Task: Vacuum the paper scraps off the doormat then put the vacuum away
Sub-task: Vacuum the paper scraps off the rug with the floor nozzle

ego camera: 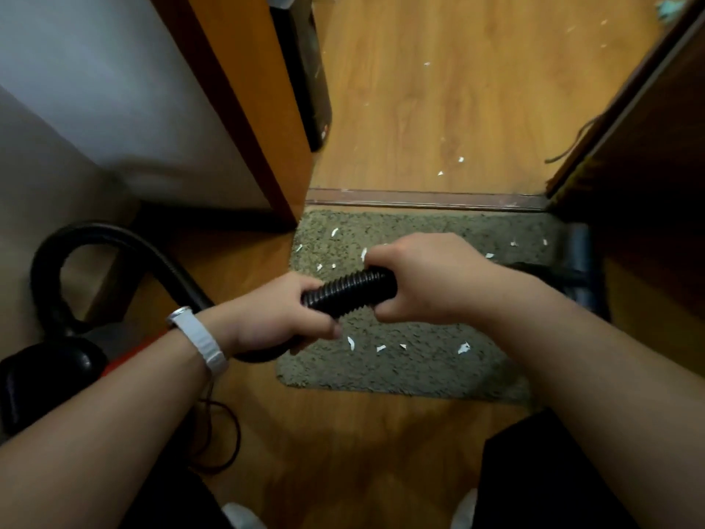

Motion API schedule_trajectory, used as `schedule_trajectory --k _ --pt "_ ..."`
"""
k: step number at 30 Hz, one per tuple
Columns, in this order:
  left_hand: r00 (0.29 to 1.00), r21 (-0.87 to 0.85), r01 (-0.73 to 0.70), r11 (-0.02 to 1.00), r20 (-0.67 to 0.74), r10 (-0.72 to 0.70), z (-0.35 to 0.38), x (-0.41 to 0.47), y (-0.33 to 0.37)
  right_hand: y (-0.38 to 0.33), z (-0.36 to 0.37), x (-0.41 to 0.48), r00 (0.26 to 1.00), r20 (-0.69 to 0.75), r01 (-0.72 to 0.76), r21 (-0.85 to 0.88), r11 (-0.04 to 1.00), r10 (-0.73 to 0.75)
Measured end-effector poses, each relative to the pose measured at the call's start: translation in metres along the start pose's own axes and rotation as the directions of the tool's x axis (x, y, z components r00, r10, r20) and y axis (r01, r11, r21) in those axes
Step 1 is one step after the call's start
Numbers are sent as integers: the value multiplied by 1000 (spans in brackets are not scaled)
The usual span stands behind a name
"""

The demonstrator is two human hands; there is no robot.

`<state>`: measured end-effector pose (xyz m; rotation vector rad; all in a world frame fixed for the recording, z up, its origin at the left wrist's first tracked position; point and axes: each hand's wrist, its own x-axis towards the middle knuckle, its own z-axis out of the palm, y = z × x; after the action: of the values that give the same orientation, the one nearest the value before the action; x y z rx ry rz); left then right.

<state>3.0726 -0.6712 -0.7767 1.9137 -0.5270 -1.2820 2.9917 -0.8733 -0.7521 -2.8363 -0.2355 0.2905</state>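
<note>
Right now the black ribbed hose (349, 292) is gripped at both ends of its visible stretch: the left hand (282, 315) has its fingers curled tight around it, and the right hand (423, 276) is wrapped over its other end. Beneath the fingers lies the doormat (412, 368), dotted with white paper scraps (463, 348). Behind the left wrist, the hose loops back to the vacuum (45, 376) on the wooden floor (343, 452).

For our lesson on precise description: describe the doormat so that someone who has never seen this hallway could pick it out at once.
Find the dark threshold strip across the doorway. The doormat lies on the wood floor just on the near side of it, under both hands. It is the only fuzzy grey-green patch, speckled with white paper scraps.
</note>
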Motion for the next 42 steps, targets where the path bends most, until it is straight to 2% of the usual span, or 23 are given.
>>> schedule_trajectory --k 2,4,8,11,13,14,16,17,18,19,21,23,24,28,30,32,34,35,38,40,42 --pt "985 -95 45 994 171 -29 4 -4 0 -5 0 -9 999 40 2 -1 1000 -2" --pt "972 -143 47 989 236 -12 13 -5 -2 -4 5 -11 999 53 -6 13 1000 6" --pt "982 -152 -63 986 167 88 19 5 -2 17 18 -10 991 -20 -131 99 986 134" --pt "985 -152 -167 974 21 172 21 9 0 20 21 -8 932 -88 -290 399 870 351" --pt "976 -147 -213 966 -73 204 22 10 2 19 23 -3 826 -80 -397 619 678 557" --pt "975 -128 -215 968 -91 204 23 12 1 20 23 0 753 -23 -418 754 506 657" --pt "977 43 -192 980 -84 195 27 16 -1 23 22 10 638 220 -332 943 6 738" --pt "975 203 -183 962 -86 204 30 17 -2 25 21 13 621 327 -264 943 -202 713" --pt "969 363 -179 915 -97 228 34 17 -1 28 22 16 610 385 -217 922 -322 693" --pt "958 484 -185 855 -104 266 38 16 1 32 23 19 601 417 -192 903 -383 682" --pt "936 632 -218 743 -81 344 46 15 4 38 29 23 586 462 -209 880 -426 666" --pt "921 717 -253 650 -27 389 51 16 2 41 36 26 560 500 -300 865 -402 661" --pt "921 727 -262 634 -8 390 51 17 -1 41 38 28 550 506 -349 862 -369 664" --pt "941 690 -286 665 72 330 41 25 -17 40 44 34 516 438 -506 850 -151 737" --pt "941 743 -293 601 114 318 32 30 -24 40 43 34 536 356 -568 823 15 766" --pt "960 808 -247 535 128 249 18 32 -35 42 39 33 553 251 -643 735 215 795" --pt "981 871 -162 464 93 168 -4 33 -51 45 33 28 569 113 -681 620 390 815" --pt "984 905 -118 409 51 171 -17 33 -60 48 32 25 578 50 -692 559 457 814" --pt "928 965 -3 264 -95 360 -54 32 -81 53 28 20 601 -36 -711 434 554 799" --pt "872 967 13 255 -135 470 -60 32 -83 53 27 19 636 -66 -696 380 609 768" --pt "874 966 -7 260 -121 471 -50 28 -80 52 26 21 679 -96 -673 313 670 728"
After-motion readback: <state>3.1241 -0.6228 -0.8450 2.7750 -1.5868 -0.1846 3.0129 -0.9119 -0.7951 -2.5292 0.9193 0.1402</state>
